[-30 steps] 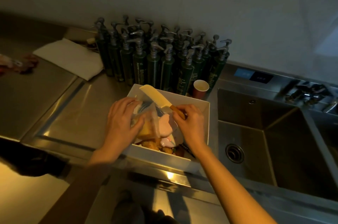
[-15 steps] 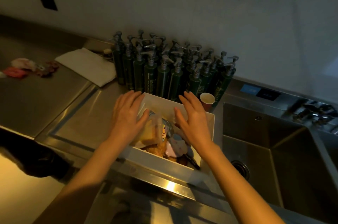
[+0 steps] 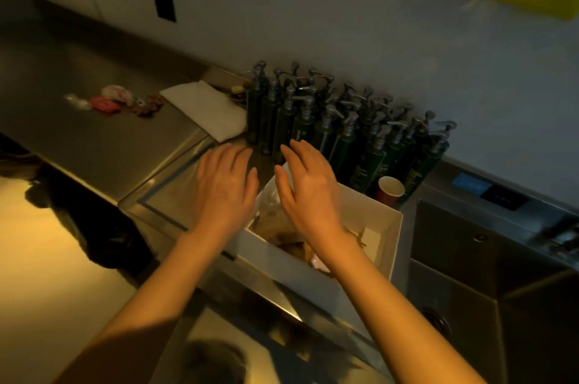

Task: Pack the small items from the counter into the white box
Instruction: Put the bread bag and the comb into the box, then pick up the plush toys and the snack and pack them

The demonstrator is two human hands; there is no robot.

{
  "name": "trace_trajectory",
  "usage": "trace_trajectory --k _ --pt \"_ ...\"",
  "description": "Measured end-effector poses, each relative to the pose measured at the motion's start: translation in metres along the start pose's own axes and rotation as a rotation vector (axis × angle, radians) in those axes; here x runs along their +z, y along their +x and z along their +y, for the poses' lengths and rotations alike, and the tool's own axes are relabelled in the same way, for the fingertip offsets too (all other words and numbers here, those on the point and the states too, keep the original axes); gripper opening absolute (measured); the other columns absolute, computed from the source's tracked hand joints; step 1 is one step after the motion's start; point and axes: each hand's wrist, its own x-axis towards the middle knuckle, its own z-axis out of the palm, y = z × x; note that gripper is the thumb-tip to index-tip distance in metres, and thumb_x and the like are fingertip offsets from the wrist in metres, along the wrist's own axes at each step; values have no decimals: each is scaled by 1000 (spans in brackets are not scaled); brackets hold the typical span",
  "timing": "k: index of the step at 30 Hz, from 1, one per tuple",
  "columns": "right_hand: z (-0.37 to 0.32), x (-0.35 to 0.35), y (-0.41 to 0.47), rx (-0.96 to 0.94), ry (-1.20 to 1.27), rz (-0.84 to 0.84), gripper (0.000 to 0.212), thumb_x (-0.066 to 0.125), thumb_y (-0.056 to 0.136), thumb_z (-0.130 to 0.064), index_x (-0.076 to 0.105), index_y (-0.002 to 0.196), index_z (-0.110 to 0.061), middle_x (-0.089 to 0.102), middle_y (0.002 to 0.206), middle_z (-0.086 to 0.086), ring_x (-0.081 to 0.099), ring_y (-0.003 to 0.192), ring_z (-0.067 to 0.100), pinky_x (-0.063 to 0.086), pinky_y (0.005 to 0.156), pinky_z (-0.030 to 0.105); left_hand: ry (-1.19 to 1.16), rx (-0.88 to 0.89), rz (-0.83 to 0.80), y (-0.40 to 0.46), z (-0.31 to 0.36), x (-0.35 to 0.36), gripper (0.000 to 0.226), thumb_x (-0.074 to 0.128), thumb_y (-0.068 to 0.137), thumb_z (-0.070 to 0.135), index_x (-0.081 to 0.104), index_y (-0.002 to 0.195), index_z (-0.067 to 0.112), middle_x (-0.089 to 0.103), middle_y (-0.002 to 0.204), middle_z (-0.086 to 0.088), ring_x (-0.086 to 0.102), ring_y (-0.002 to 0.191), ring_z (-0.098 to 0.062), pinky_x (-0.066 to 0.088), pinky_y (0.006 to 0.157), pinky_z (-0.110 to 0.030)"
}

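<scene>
Both hands have come up out of the white cardboard box point(image 3: 365, 282), left hand point(image 3: 224, 184) and right hand point(image 3: 308, 189) flat and empty, so more small colourful items point(image 3: 108, 100) on the steel counter point(image 3: 94, 139) come next.

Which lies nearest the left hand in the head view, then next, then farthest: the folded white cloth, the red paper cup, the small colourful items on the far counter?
1. Folded white cloth, just beyond the left hand.
2. Red paper cup, right, past the white box.
3. Small colourful items, far left.
</scene>
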Motion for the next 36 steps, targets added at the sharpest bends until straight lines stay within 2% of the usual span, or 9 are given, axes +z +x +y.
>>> trace_trajectory --k 6,13,17,22,27,30,33,36 --pt "-40 53 -22 -35 -9 -119 41 42 92 -31 61 120 -6 60 124 15 53 119 29 39 103 40 109 -99 -78 -51 -55 -9 40 44 92 26 61 117 -1 62 117 -18 54 112 -33 38 100 -46" --pt "-98 109 -11 -96 34 -176 32 54 86 -22 64 109 -1 64 112 19 59 109 33 43 97 40 220 -208 -131 -71 -133 -46 43 41 92 28 57 123 3 57 123 -17 50 117 -32 33 103 -44" --pt "-153 150 8 -147 101 -211 39 43 90 -25 62 115 -1 63 116 19 57 110 32 40 101 38 287 -304 -176 -73 -197 -71 37 43 93 22 56 123 5 56 125 -16 48 120 -32 35 104 -49" --pt "-211 206 29 -146 165 -268 36 45 92 -22 59 119 -3 61 118 18 56 110 31 45 97 42 344 -431 -264 -70 -283 -99 37 50 93 22 57 124 3 58 126 -17 49 121 -34 39 101 -51" --pt "-245 257 37 -56 146 -356 36 46 95 -25 56 124 -5 57 125 19 53 117 33 42 100 48 317 -414 -326 -73 -352 -106 42 41 97 27 56 127 2 57 129 -18 49 123 -36 39 102 -51" --pt "-257 277 40 -38 136 -397 35 47 96 -25 55 126 -8 55 129 16 51 120 31 42 101 48 289 -396 -372 -70 -374 -104 42 45 97 28 53 131 4 54 133 -17 45 128 -34 36 105 -50" --pt "-268 288 51 -48 113 -393 33 49 95 -23 56 123 -8 58 125 15 53 116 29 44 99 45 269 -383 -379 -59 -391 -99 42 45 98 29 51 132 7 52 136 -14 42 129 -30 33 108 -47" --pt "-275 297 66 -39 107 -364 31 54 93 -18 59 119 -3 61 118 18 57 109 32 47 94 46 250 -339 -348 -47 -405 -91 39 46 96 28 56 126 5 57 128 -15 48 122 -31 38 102 -49"
